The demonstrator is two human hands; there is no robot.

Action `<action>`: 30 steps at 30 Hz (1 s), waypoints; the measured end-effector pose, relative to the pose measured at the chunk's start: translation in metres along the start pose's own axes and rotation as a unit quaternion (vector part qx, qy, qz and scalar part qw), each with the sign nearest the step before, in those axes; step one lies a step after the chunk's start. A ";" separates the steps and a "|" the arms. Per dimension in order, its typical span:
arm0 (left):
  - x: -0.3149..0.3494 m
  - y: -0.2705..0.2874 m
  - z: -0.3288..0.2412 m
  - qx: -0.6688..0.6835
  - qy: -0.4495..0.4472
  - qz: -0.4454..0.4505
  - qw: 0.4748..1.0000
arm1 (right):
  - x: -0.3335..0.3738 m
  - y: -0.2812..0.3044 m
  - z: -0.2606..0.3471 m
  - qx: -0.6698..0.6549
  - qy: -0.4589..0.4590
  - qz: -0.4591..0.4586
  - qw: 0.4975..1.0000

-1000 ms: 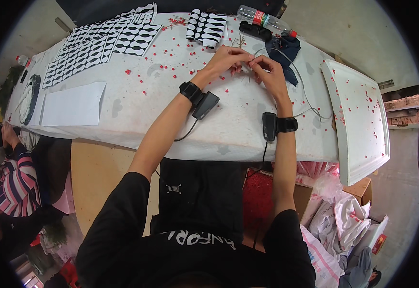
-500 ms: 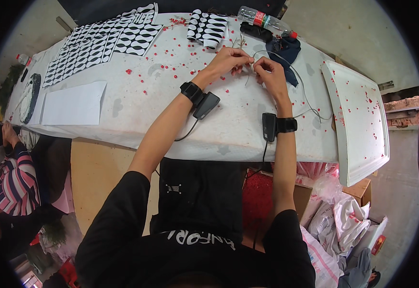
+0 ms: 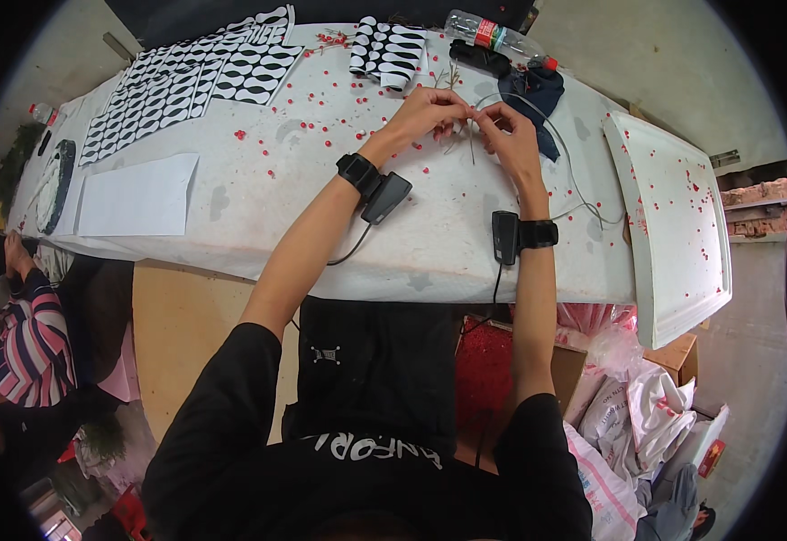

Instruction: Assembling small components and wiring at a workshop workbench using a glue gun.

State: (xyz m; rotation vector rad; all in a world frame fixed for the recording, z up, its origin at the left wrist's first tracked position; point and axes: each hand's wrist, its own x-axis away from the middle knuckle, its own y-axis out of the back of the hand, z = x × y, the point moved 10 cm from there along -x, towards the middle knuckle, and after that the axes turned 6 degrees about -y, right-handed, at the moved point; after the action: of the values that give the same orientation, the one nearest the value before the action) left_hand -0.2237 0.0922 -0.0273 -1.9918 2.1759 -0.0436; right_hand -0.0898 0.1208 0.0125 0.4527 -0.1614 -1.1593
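My left hand (image 3: pixel 431 115) is closed in a pinch on a thin brown twig (image 3: pixel 452 76), whose branching tips stick up beyond the fingers. Fingertip to fingertip with it, my right hand (image 3: pixel 514 142) is also pinched, but what lies between its fingers is too small to make out. Thin strands (image 3: pixel 473 150) hang down between the two hands. A thin grey wire (image 3: pixel 551 151) loops out from near the right fingertips and curves down over the table. Small red beads (image 3: pixel 427 170) lie scattered around both hands.
Patterned black-and-white sheets (image 3: pixel 164 99) and white paper (image 3: pixel 137 197) lie on the left of the table (image 3: pixel 321 257). Behind my hands are a patterned roll (image 3: pixel 388 54), a plastic bottle (image 3: pixel 493 38) and dark cloth (image 3: pixel 538 99). A white tray (image 3: pixel 673 234) stands right. Another person (image 3: pixel 28 334) sits left.
The right fingertips have moved slightly left and up to meet the left ones. The strands below them now hang straighter.
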 end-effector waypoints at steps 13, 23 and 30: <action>0.000 -0.001 -0.004 -0.038 -0.022 0.003 0.999 | -0.001 0.007 -0.003 -0.014 -0.001 -0.022 1.000; -0.001 -0.002 -0.003 -0.015 -0.012 0.004 1.000 | 0.000 0.006 -0.002 -0.020 0.005 -0.014 1.000; -0.002 0.001 0.003 -0.004 -0.003 0.004 1.000 | 0.001 0.004 0.000 -0.021 0.004 -0.005 1.000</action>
State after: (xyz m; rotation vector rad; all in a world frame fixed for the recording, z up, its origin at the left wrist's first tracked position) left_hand -0.2237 0.0944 -0.0297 -1.9854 2.1829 -0.0289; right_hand -0.0863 0.1215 0.0144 0.4209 -0.1267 -1.1693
